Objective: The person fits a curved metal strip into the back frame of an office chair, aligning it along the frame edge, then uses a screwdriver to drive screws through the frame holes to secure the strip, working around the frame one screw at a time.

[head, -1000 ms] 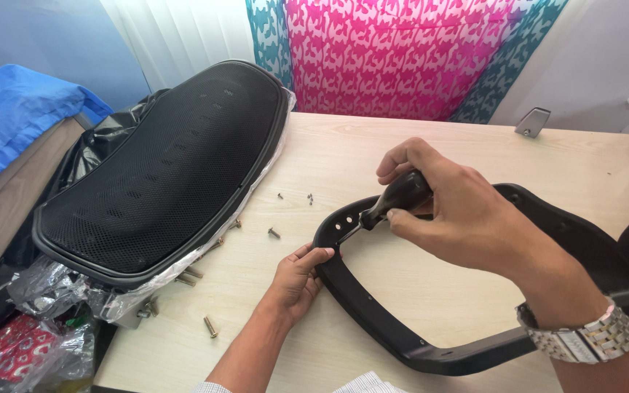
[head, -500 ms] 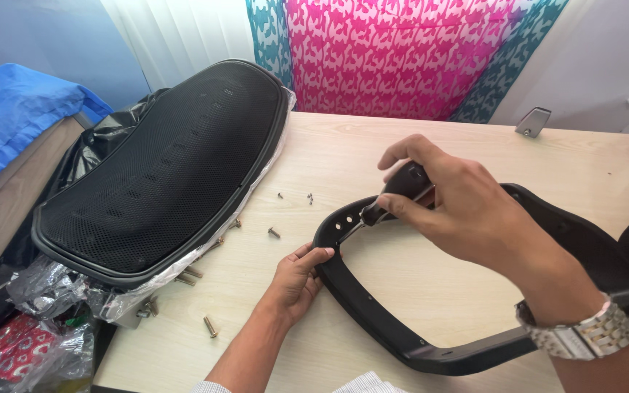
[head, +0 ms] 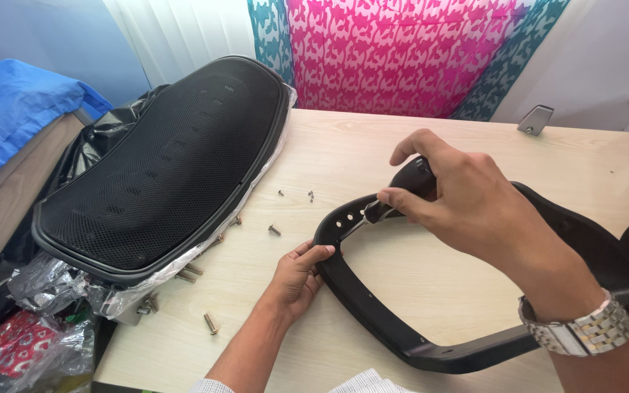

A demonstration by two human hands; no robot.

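Screwdriver [head: 402, 191] in right hand's [head: 467, 204] grip, tip on black frame [head: 373, 306].

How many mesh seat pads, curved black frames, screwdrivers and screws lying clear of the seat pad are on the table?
Mesh seat pad: 1
Curved black frame: 1
Screwdriver: 1
Screws clear of the pad: 4 (those at its edge are partly hidden, not counted)
Total: 7
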